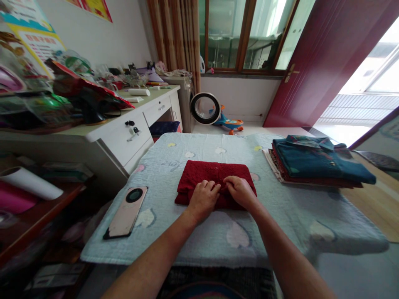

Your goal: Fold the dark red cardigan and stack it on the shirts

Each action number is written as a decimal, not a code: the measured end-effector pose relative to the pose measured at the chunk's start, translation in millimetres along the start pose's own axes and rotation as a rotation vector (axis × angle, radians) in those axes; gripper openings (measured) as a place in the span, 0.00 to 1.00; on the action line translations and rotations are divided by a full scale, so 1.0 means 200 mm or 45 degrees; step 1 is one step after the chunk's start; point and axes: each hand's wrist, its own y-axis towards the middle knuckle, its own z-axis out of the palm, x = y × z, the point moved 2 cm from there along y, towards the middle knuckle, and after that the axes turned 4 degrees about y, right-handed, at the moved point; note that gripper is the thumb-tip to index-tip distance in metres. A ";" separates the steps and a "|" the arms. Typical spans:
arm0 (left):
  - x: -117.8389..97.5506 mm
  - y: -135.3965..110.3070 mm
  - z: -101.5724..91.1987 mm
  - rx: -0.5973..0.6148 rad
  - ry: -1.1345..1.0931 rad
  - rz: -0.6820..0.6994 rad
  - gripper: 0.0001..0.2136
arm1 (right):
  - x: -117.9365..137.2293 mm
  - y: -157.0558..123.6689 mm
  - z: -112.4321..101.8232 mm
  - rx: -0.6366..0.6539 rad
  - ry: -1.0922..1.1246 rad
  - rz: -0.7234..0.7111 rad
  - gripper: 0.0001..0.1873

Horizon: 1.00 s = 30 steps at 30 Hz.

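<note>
A folded dark red garment point(199, 172) with a small button lies in the middle of a pale blue blanket point(174, 236) spread over the table. My left hand point(203, 198) rests on the garment's near edge, fingers curled and gripping the cloth. Right beside it, my right hand point(239, 191) presses on the same edge, fingers bent and pinching the fabric. The two hands touch each other at the fingertips.
A phone point(127, 211) lies face down on the blanket at the left. A stack of folded clothes point(314, 164), blue on top, sits at the right. A cluttered white desk point(131, 124) stands to the left; a toy car point(231, 123) and a red door point(318, 62) lie beyond.
</note>
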 end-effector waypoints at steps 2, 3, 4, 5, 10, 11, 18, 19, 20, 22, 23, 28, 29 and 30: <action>-0.02 -0.02 0.00 -0.020 0.007 -0.005 0.20 | 0.00 0.08 0.00 -0.055 -0.026 -0.057 0.14; -0.03 -0.04 0.01 -0.026 0.015 -0.006 0.22 | 0.00 0.12 0.02 -0.051 -0.047 -0.097 0.15; -0.04 -0.05 0.02 -0.029 0.024 -0.008 0.25 | -0.01 0.15 0.03 -0.023 -0.081 -0.129 0.17; -0.05 -0.06 0.03 -0.031 0.032 -0.010 0.27 | -0.02 0.18 0.06 0.022 -0.132 -0.145 0.19; -0.06 -0.12 0.09 0.006 0.021 0.009 0.33 | -0.10 0.20 0.18 0.258 -0.455 -0.037 0.26; -0.06 -0.14 0.09 0.016 0.011 0.006 0.34 | -0.11 0.20 0.20 0.273 -0.496 -0.019 0.26; -0.03 -0.06 -0.06 0.096 -0.220 -0.039 0.24 | -0.11 0.18 0.22 0.290 -0.627 0.021 0.29; 0.00 -0.03 -0.09 0.095 -0.261 -0.032 0.21 | -0.11 0.18 0.22 0.292 -0.626 0.020 0.30; 0.02 0.02 -0.10 0.086 -0.282 -0.033 0.19 | -0.12 0.18 0.23 0.294 -0.623 0.019 0.30; 0.09 0.10 -0.10 0.056 -0.253 -0.072 0.17 | -0.13 0.17 0.23 0.293 -0.615 0.025 0.30; 0.13 0.14 -0.08 0.048 -0.213 -0.104 0.18 | -0.13 0.17 0.23 0.290 -0.612 0.029 0.30; 0.23 0.21 0.09 0.188 -0.042 -0.357 0.24 | -0.14 0.17 0.24 0.266 -0.628 0.052 0.31; 0.24 0.20 0.13 0.227 -0.027 -0.395 0.25 | -0.13 0.17 0.25 0.264 -0.633 0.066 0.31; 0.24 0.19 0.15 0.259 -0.020 -0.421 0.26 | -0.13 0.17 0.25 0.263 -0.638 0.082 0.31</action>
